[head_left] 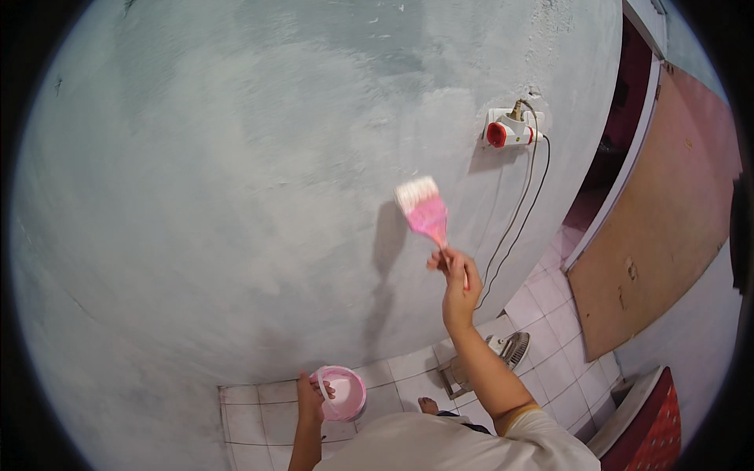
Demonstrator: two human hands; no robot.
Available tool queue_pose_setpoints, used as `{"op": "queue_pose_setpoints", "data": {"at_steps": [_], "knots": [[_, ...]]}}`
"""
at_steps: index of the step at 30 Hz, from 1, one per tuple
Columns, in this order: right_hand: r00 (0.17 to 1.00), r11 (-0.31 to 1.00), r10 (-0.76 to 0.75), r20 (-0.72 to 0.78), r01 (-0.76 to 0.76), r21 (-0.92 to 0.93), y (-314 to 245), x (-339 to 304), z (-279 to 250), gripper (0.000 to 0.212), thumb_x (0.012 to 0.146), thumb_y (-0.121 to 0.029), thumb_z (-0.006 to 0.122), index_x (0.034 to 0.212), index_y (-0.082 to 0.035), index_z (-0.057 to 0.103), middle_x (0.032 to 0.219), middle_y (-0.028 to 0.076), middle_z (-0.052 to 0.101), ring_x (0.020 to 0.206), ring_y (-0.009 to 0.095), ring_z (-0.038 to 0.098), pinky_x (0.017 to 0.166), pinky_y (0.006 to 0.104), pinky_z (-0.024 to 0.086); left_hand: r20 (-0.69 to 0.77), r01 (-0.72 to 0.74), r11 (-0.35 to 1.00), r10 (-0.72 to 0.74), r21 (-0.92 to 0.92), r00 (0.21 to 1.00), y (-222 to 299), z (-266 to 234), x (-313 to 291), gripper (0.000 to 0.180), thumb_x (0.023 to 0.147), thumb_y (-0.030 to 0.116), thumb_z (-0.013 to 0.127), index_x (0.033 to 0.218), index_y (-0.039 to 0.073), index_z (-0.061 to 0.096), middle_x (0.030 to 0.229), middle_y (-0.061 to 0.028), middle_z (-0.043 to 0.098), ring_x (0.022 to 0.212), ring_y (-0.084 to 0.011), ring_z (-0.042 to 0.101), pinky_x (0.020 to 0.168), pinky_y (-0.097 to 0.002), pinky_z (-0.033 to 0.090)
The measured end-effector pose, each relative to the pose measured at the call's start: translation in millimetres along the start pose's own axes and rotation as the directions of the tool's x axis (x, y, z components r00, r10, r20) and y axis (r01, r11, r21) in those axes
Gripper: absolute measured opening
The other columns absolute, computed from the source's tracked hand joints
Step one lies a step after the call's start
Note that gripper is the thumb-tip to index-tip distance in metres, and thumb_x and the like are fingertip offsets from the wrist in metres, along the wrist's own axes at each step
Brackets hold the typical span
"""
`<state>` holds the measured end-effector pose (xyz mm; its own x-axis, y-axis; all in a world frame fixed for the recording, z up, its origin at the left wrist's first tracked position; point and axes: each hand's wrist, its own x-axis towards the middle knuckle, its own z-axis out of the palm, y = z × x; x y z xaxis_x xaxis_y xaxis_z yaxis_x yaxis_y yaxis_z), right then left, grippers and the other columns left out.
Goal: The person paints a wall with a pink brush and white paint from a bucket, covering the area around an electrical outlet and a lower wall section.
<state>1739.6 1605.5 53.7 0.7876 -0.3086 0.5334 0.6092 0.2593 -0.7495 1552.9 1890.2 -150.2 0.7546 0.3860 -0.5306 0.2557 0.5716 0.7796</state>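
Observation:
My right hand (457, 279) is closed around the handle of a wide pink paintbrush (428, 216). Its pale bristles point up and lie in front of the wall (236, 196); a shadow falls to their left, and I cannot tell if they touch the surface. Low at the left, my left hand (312, 396) grips the rim of a small pink bucket (353, 408), fingers over its edge. Whitish paint (343, 390) shows inside, and a pale handle stands across the opening. The wall is patchy grey and whitish.
A white socket adapter with a red face (506, 133) juts from the wall at right, its cords (525, 212) hanging down. Below my right arm stands a small fan (510, 349) on the tiled floor (400, 369). A brown door (660, 212) stands ajar at far right.

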Motion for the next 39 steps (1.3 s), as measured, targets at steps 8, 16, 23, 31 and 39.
{"op": "queue_pose_setpoints", "data": {"at_steps": [8,16,23,31,39], "knots": [[0.999,0.941,0.013,-0.048,0.004,0.338,-17,59,94,0.045,0.103,-0.028,0.048,0.129,0.008,0.049,0.101,0.015,0.066,0.087,0.02,0.065,0.082,0.0342,0.055,0.045,-0.006,1.0,0.005,0.018,0.999,14,-16,-8,0.052,0.101,0.051,0.034,0.095,0.001,0.049,0.072,-0.0124,0.057,0.055,-0.0235,0.059,0.048,-0.0343,0.05],[0.891,0.893,0.443,-0.095,-0.429,0.134,89,-20,49,0.04,0.1,-0.036,0.052,0.115,0.001,0.059,0.08,0.007,0.062,0.064,0.015,0.061,0.058,0.028,0.051,0.077,0.015,0.999,-0.018,0.045,0.997,27,-63,-6,0.052,0.101,0.052,0.036,0.094,0.002,0.048,0.072,-0.012,0.057,0.056,-0.023,0.059,0.049,-0.035,0.05],[0.774,0.784,0.619,-0.134,-0.618,0.054,139,-91,-14,0.036,0.1,-0.034,0.053,0.108,0.001,0.06,0.074,0.007,0.061,0.06,0.014,0.06,0.051,0.0268,0.048,0.017,0.017,0.99,-0.019,0.141,1.0,29,-74,-2,0.052,0.101,0.052,0.036,0.095,0.002,0.049,0.074,-0.0116,0.057,0.056,-0.0222,0.059,0.049,-0.0345,0.049],[0.737,0.741,0.67,-0.088,-0.671,0.024,139,-147,-67,0.033,0.102,-0.035,0.049,0.103,-0.003,0.057,0.072,0.003,0.058,0.057,0.01,0.052,0.049,0.0228,0.04,-0.039,-0.039,0.993,0.044,0.115,0.998,43,-63,-17,0.055,0.102,0.05,0.034,0.096,-0.001,0.054,0.072,-0.0108,0.056,0.055,-0.021,0.058,0.049,-0.0344,0.049],[0.924,0.93,0.355,0.14,-0.364,0.046,14,-15,45,0.03,0.104,-0.031,0.043,0.105,-0.004,0.055,0.072,0.0,0.053,0.056,0.005,0.043,0.049,0.0205,0.033,-0.099,-0.072,0.996,0.077,0.056,0.992,38,-40,-27,0.052,0.102,0.047,0.035,0.092,0.0,0.055,0.069,-0.0117,0.058,0.056,-0.0224,0.059,0.051,-0.0347,0.049]]}}
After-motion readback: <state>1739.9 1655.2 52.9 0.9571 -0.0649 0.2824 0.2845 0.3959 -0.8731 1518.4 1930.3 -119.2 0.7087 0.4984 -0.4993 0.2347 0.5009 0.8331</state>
